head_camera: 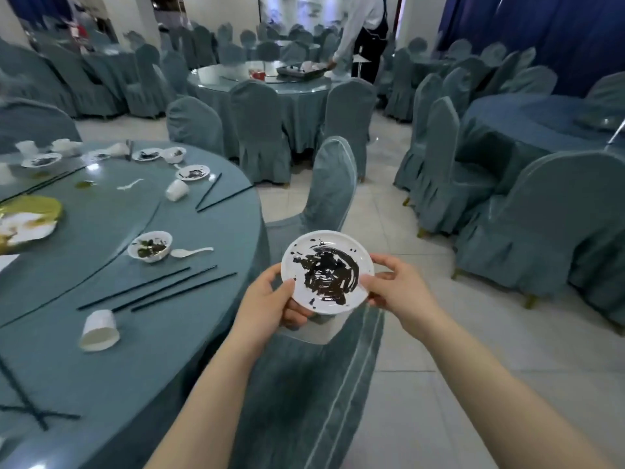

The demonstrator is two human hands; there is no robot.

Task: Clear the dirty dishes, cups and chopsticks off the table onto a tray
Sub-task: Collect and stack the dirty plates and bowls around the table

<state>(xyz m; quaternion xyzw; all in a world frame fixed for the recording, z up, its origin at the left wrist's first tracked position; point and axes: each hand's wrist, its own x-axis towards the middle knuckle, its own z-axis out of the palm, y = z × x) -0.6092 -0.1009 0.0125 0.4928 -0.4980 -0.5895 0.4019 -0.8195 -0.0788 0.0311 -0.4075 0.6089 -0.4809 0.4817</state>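
Both hands are on one small white plate (327,272) smeared with dark sauce, held up off the table over a chair with a blue-grey cover (314,377). The left hand (270,302) pinches the rim at about 8 o'clock, thumb on top and fingers curled underneath. The right hand (394,286) does the same at roughly 3 o'clock, thumb lying over the edge.

The round table (111,350) off at 9 o'clock is a mess: a dirty bowl (149,247) with a white spoon (191,252) just beside it, black chopsticks (159,288) lying loose, and a paper cup (99,330) tipped on its side near the edge. More sauce-stained dishes (192,172) sit further back around 11 o'clock.

Way up at 12 o'clock, another person (363,32) leans over a different table with a dark tray (301,72) on it.
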